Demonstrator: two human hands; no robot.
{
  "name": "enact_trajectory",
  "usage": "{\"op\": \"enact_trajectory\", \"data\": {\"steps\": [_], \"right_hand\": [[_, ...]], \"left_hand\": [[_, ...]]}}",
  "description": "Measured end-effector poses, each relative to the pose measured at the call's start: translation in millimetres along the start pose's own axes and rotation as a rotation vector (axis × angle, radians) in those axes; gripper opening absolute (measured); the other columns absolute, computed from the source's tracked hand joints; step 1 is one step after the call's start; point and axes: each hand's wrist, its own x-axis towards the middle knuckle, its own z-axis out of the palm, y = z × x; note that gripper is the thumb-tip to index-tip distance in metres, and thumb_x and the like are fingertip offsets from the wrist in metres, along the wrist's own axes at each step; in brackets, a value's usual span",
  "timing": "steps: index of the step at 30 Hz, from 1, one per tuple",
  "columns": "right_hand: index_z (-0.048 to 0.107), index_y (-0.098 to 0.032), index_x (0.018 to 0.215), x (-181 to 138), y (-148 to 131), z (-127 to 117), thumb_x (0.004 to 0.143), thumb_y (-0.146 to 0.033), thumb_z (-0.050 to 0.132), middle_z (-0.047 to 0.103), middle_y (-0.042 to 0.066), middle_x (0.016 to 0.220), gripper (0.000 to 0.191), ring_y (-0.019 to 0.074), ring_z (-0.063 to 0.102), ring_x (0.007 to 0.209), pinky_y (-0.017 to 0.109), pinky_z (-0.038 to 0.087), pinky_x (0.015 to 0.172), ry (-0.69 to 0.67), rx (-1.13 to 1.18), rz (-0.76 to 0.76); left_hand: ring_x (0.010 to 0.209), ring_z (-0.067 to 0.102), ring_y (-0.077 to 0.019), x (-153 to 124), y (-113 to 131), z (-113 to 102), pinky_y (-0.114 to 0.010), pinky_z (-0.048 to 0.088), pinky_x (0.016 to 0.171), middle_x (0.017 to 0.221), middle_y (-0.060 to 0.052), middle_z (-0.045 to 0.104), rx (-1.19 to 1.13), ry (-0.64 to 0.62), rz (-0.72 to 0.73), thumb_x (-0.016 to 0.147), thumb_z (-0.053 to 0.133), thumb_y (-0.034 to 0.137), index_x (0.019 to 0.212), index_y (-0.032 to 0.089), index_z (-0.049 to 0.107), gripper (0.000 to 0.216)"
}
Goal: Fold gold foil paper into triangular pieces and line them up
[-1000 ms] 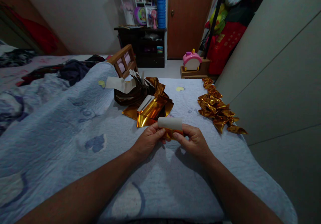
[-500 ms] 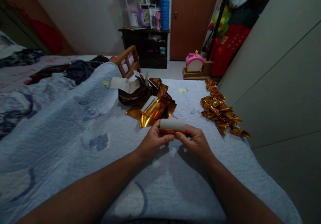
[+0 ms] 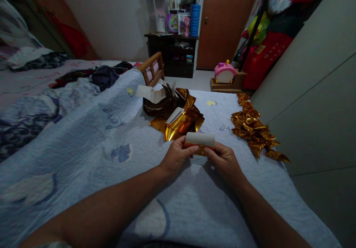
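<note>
Between my two hands is a sheet of gold foil paper (image 3: 200, 139), curled over so that its pale back faces up and a gold strip shows below. My left hand (image 3: 176, 154) grips its left end, thumb laid along the front. At the right end, my right hand (image 3: 221, 157) pinches it with the thumb near the left thumb. Just beyond my hands lies a stack of gold foil sheets (image 3: 180, 124), partly folded over. Behind that stands a bundle of dark-edged paper (image 3: 160, 105) with pale sheets curling up.
A row of folded gold foil pieces (image 3: 250, 125) runs along the bed's right edge, beside a pale cabinet (image 3: 314, 103). The quilt (image 3: 116, 181) is rumpled to the left. A wooden bed rail (image 3: 151, 68), a dark shelf (image 3: 172, 53) and a pink toy (image 3: 224, 72) stand farther back.
The whole view has shifted, so everything sits farther right in the picture. Both hands keep their hold on the curled foil paper, with little visible change in their grip.
</note>
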Motion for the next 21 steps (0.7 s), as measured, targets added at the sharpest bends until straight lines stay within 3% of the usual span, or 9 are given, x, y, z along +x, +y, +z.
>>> {"op": "enact_trajectory", "data": {"steps": [4, 8, 13, 17, 21], "right_hand": [[0.080, -0.017, 0.104, 0, 0, -2, 0.084, -0.039, 0.066, 0.068, 0.003, 0.072, 0.033, 0.0148, 0.051, 0.061, 0.027, 0.039, 0.056, 0.002, 0.032, 0.069], [0.080, -0.015, 0.098, 2, 5, -2, 0.082, -0.045, 0.070, 0.057, 0.000, 0.059, 0.036, 0.0122, 0.043, 0.054, 0.026, 0.031, 0.051, -0.022, 0.062, 0.184], [0.079, -0.014, 0.084, 5, 11, -1, 0.078, -0.053, 0.074, 0.056, -0.001, 0.057, 0.040, 0.0116, 0.044, 0.053, 0.026, 0.031, 0.052, -0.046, 0.139, 0.286], [0.077, -0.014, 0.080, 5, 13, -1, 0.076, -0.055, 0.077, 0.058, 0.000, 0.057, 0.042, 0.0116, 0.046, 0.052, 0.026, 0.032, 0.051, -0.052, 0.185, 0.319], [0.077, -0.013, 0.079, 5, 14, -2, 0.077, -0.055, 0.078, 0.060, 0.002, 0.059, 0.042, 0.0117, 0.049, 0.054, 0.026, 0.035, 0.053, -0.085, 0.225, 0.315]], "left_hand": [[0.060, 0.052, -0.0089, 1, -1, -1, -0.021, 0.040, 0.058, 0.072, -0.001, 0.066, 0.014, 0.001, 0.025, 0.073, 0.084, 0.030, 0.095, 0.011, 0.075, 0.030], [0.077, 0.066, -0.0161, -2, 4, 1, -0.027, 0.052, 0.075, 0.087, -0.005, 0.074, 0.059, 0.015, 0.084, 0.074, 0.083, 0.029, 0.096, 0.012, 0.075, 0.028], [0.082, 0.068, -0.0177, -4, 7, 0, -0.028, 0.054, 0.076, 0.089, -0.005, 0.072, 0.291, 0.056, 0.227, 0.078, 0.079, 0.030, 0.096, 0.014, 0.074, 0.025], [0.074, 0.065, -0.0152, -4, 5, 1, -0.026, 0.053, 0.069, 0.084, -0.003, 0.069, 0.366, 0.069, 0.268, 0.079, 0.076, 0.029, 0.092, 0.014, 0.071, 0.021], [0.074, 0.064, -0.0156, -5, 2, 2, -0.029, 0.055, 0.073, 0.084, -0.004, 0.068, 0.378, 0.057, 0.284, 0.081, 0.074, 0.030, 0.091, 0.015, 0.070, 0.019]]}}
